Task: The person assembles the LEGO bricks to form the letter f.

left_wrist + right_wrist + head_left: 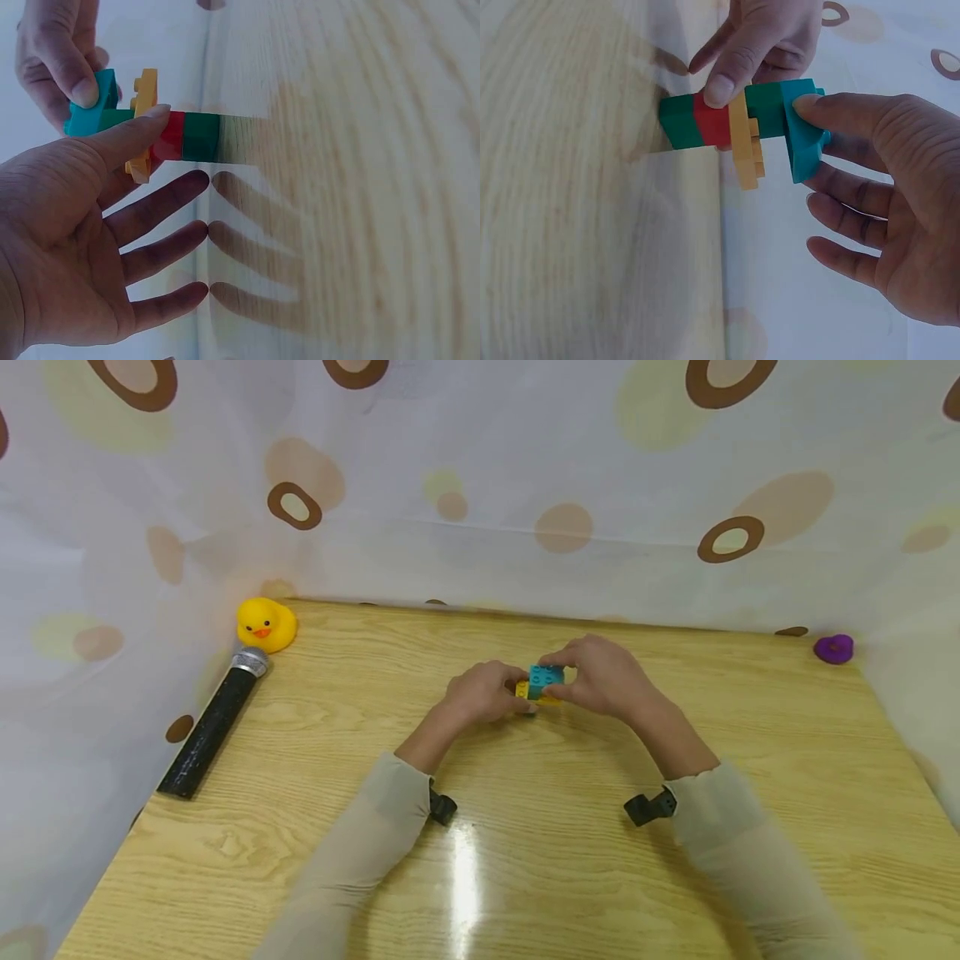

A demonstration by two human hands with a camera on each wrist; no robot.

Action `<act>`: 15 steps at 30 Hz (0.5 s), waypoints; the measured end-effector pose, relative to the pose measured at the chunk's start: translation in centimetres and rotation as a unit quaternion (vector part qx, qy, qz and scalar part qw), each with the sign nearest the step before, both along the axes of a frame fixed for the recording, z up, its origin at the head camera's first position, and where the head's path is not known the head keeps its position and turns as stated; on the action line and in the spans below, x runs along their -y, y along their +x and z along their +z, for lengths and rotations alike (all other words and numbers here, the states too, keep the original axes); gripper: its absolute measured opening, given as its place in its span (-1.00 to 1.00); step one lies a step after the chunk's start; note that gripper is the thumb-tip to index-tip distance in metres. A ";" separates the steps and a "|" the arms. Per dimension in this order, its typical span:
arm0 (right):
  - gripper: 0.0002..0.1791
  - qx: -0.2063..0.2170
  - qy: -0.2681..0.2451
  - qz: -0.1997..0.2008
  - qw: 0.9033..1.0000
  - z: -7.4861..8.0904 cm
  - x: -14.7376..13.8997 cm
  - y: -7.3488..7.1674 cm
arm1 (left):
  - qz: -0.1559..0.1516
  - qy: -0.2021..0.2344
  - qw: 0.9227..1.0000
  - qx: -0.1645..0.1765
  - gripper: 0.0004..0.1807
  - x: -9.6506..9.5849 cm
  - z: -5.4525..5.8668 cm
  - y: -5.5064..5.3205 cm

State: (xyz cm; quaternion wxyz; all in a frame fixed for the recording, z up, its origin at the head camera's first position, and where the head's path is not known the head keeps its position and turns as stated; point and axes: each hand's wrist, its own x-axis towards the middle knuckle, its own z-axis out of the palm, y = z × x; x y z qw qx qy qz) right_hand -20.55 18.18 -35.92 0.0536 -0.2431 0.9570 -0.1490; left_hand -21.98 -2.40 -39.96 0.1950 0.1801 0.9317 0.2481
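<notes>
Near the middle of the table (525,827) stands a short tower of toy building bricks. From the bottom it has a green brick (681,121), a red brick (711,126), a wider yellow brick (742,146), another green brick (765,109) and a teal brick (546,675) on top. My left hand (483,692) pinches the lower part, its thumb at the red and yellow bricks and its other fingers spread in the left wrist view. From the right, my right hand (603,677) holds the teal brick between thumb and fingers.
A yellow rubber duck (266,625) and a black microphone (213,722) with a silver head lie at the table's left edge. A small purple toy duck (834,649) sits at the far right corner. A patterned curtain (480,468) hangs behind the table.
</notes>
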 end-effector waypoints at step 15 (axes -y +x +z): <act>-0.54 0.035 -0.085 -0.004 0.996 -1.5 -0.5 0.1 | 0.001 -0.029 0.999 -0.032 -0.38 -0.3 -0.1 0.5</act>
